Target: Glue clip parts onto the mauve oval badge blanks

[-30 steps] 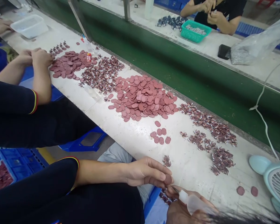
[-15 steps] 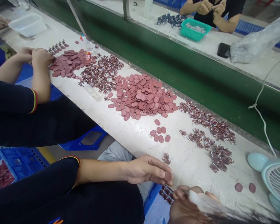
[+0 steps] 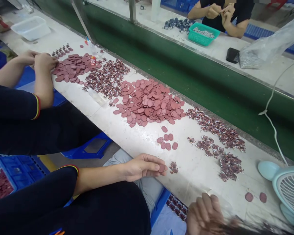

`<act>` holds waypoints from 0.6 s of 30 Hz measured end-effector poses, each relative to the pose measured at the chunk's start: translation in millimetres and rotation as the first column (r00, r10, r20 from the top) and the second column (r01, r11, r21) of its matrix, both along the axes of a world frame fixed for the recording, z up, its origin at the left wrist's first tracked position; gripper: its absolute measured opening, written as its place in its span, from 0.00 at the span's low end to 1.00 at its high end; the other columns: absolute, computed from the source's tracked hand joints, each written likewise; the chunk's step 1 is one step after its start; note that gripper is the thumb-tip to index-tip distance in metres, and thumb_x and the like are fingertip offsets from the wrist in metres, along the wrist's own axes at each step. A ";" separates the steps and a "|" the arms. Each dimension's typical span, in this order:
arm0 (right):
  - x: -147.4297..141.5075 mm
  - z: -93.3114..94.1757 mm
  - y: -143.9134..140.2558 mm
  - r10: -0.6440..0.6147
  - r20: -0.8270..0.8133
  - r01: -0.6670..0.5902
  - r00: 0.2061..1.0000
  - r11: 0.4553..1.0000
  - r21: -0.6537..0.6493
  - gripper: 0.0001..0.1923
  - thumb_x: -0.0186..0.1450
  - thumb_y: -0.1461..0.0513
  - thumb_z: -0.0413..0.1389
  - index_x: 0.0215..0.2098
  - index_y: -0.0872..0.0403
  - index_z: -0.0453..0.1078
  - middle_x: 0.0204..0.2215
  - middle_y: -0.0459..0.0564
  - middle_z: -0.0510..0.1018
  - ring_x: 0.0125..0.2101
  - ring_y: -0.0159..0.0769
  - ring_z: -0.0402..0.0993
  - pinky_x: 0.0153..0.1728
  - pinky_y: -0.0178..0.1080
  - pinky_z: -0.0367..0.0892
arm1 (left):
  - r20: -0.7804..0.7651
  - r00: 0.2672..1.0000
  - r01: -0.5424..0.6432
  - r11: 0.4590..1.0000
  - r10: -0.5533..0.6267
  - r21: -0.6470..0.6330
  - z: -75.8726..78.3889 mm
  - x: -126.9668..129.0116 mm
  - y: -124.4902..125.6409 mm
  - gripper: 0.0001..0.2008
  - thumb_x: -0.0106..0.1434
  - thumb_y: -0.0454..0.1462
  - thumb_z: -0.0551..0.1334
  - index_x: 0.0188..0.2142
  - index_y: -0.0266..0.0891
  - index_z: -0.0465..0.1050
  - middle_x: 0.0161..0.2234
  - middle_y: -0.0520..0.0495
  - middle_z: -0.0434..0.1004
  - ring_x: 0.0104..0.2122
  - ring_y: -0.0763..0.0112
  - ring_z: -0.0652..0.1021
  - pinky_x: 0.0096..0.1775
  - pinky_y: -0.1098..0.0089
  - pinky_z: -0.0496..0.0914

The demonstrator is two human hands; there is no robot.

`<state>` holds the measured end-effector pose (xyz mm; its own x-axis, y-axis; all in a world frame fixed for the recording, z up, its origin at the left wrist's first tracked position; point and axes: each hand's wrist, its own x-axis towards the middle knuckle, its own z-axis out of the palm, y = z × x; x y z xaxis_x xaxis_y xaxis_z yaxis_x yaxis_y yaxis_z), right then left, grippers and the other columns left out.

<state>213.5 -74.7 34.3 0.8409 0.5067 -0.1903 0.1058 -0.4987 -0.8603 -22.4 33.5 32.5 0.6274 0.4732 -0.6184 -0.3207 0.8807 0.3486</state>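
Note:
My left hand point(image 3: 145, 167) pinches a reddish-brown oval disc point(image 3: 162, 168) at its fingertips, over the table's near edge. Just right of it lies a small crinkled brown-and-white piece point(image 3: 173, 167). My right hand point(image 3: 205, 213) is low at the right, fingers curled against a translucent squeeze bottle point(image 3: 224, 206); blur and dark strands partly hide the grip. Beyond my left hand are several loose oval discs point(image 3: 166, 145) and a large heap of discs point(image 3: 149, 102). Crinkled pieces point(image 3: 231, 166) lie in clusters to the right.
A pale blue fan point(image 3: 290, 192) stands at the right edge, with two discs point(image 3: 249, 196) beside it. On the left, a co-worker's hands point(image 3: 42, 62) are at another disc pile. Across the green channel point(image 3: 142, 55), another person works behind a green basket point(image 3: 203, 39).
My left hand has moved left and slightly up, keeping the disc. My right hand has drawn away from the disc towards the lower right, with the bottle beside its fingers.

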 end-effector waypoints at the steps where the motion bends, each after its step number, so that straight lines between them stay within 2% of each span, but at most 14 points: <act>1: -8.9 -1.8 0.1 0.114 0.032 -0.114 0.993 0.994 0.001 0.17 0.61 0.43 0.58 0.33 0.44 0.79 0.24 0.41 0.63 0.19 0.33 0.59 0.13 0.41 0.60 | -0.015 1.000 -0.004 1.000 0.004 -0.003 0.2 -1.6 1.1 0.25 0.48 0.38 0.83 0.45 0.31 0.85 0.44 0.39 0.88 0.43 0.62 0.86 0.49 0.68 0.75; 2: -15.8 -5.0 2.5 0.232 0.056 -0.232 0.971 0.973 0.000 0.16 0.59 0.43 0.62 0.36 0.43 0.81 0.28 0.45 0.72 0.24 0.38 0.69 0.20 0.47 0.71 | -0.024 1.000 -0.009 1.000 0.009 -0.002 0.5 -2.6 1.8 0.26 0.48 0.38 0.83 0.45 0.30 0.85 0.44 0.39 0.88 0.44 0.62 0.86 0.49 0.69 0.75; 3: -20.3 -9.3 6.5 0.339 0.087 -0.340 0.937 0.940 -0.011 0.17 0.58 0.44 0.64 0.39 0.42 0.83 0.35 0.48 0.78 0.32 0.43 0.76 0.31 0.53 0.78 | -0.026 1.000 -0.013 1.000 0.014 0.004 0.8 -3.2 2.2 0.26 0.48 0.39 0.83 0.45 0.30 0.85 0.44 0.39 0.88 0.44 0.62 0.86 0.48 0.69 0.75; 5: -20.7 -20.0 16.4 0.537 0.140 -0.535 0.832 0.843 -0.056 0.18 0.57 0.46 0.66 0.43 0.41 0.85 0.45 0.52 0.83 0.45 0.50 0.80 0.51 0.62 0.77 | -0.019 1.000 -0.011 1.000 0.011 0.017 1.6 -4.0 2.3 0.26 0.48 0.39 0.83 0.45 0.30 0.84 0.44 0.39 0.88 0.44 0.62 0.86 0.48 0.69 0.74; 6: -17.4 -25.4 20.4 0.614 0.161 -0.608 0.773 0.789 -0.087 0.18 0.59 0.47 0.65 0.43 0.42 0.85 0.45 0.53 0.84 0.47 0.52 0.80 0.55 0.65 0.74 | -0.015 1.000 -0.005 1.000 0.006 0.022 2.1 -4.4 2.2 0.26 0.48 0.38 0.83 0.45 0.30 0.84 0.43 0.39 0.88 0.44 0.62 0.86 0.49 0.69 0.74; 8: -7.5 -34.2 23.5 0.722 0.210 -0.706 0.659 0.690 -0.157 0.19 0.63 0.47 0.62 0.46 0.44 0.85 0.43 0.54 0.85 0.46 0.53 0.80 0.57 0.66 0.73 | -0.015 1.000 0.001 1.000 0.000 0.024 2.6 -5.7 1.8 0.26 0.49 0.38 0.83 0.45 0.30 0.84 0.43 0.40 0.88 0.43 0.62 0.86 0.50 0.67 0.74; 10: 0.6 -38.1 19.2 0.764 0.279 -0.738 0.582 0.640 -0.214 0.19 0.65 0.47 0.60 0.46 0.46 0.85 0.41 0.55 0.86 0.45 0.53 0.82 0.53 0.65 0.76 | -0.023 1.000 0.007 1.000 -0.006 0.024 1.5 -6.8 0.7 0.26 0.49 0.39 0.83 0.46 0.30 0.84 0.44 0.39 0.88 0.43 0.62 0.86 0.52 0.66 0.74; 11: 2.2 -37.8 14.9 0.758 0.314 -0.729 0.572 0.645 -0.228 0.19 0.65 0.47 0.60 0.45 0.47 0.85 0.40 0.54 0.87 0.43 0.52 0.83 0.51 0.63 0.78 | -0.029 1.000 0.013 1.000 -0.012 0.027 0.2 -6.7 -0.4 0.26 0.49 0.39 0.83 0.46 0.30 0.84 0.44 0.39 0.88 0.43 0.62 0.86 0.52 0.66 0.74; 12: 1.6 -36.1 9.7 0.733 0.331 -0.703 0.594 0.673 -0.228 0.18 0.65 0.47 0.61 0.44 0.47 0.84 0.39 0.54 0.87 0.40 0.51 0.84 0.48 0.61 0.80 | -0.033 0.999 0.018 0.999 -0.016 0.034 -1.6 -6.1 -1.9 0.26 0.49 0.39 0.83 0.46 0.30 0.84 0.45 0.39 0.88 0.43 0.62 0.86 0.52 0.66 0.75; 14: -6.5 -29.0 -1.6 0.591 0.260 -0.574 0.764 0.806 -0.144 0.17 0.62 0.46 0.63 0.41 0.46 0.84 0.36 0.51 0.88 0.32 0.47 0.84 0.37 0.54 0.82 | -0.031 0.999 0.027 0.997 -0.025 0.070 -5.5 -2.4 -6.4 0.26 0.49 0.40 0.83 0.45 0.31 0.85 0.44 0.38 0.88 0.44 0.61 0.86 0.50 0.66 0.76; 16: -22.2 -19.0 -11.4 0.366 0.016 -0.366 0.931 0.930 0.023 0.16 0.59 0.45 0.67 0.37 0.44 0.83 0.32 0.48 0.88 0.23 0.42 0.80 0.24 0.46 0.78 | -0.015 0.999 0.039 0.990 -0.038 0.137 -8.2 3.9 -12.0 0.25 0.48 0.41 0.83 0.44 0.33 0.86 0.42 0.39 0.88 0.44 0.59 0.86 0.48 0.65 0.77; 18: -41.5 -8.3 -17.1 0.205 -0.238 -0.172 0.949 0.973 0.154 0.15 0.54 0.46 0.71 0.32 0.44 0.82 0.28 0.45 0.87 0.19 0.39 0.78 0.17 0.42 0.74 | 0.012 0.999 0.050 0.980 -0.053 0.193 -8.6 10.9 -17.2 0.25 0.48 0.42 0.83 0.44 0.34 0.86 0.41 0.40 0.88 0.44 0.59 0.87 0.49 0.63 0.78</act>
<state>172.0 -91.8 26.0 0.6611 0.6856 -0.3048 -0.0406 -0.3730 -0.9269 -11.5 16.3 23.9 0.6637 0.5493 -0.5077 -0.2841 0.8130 0.5082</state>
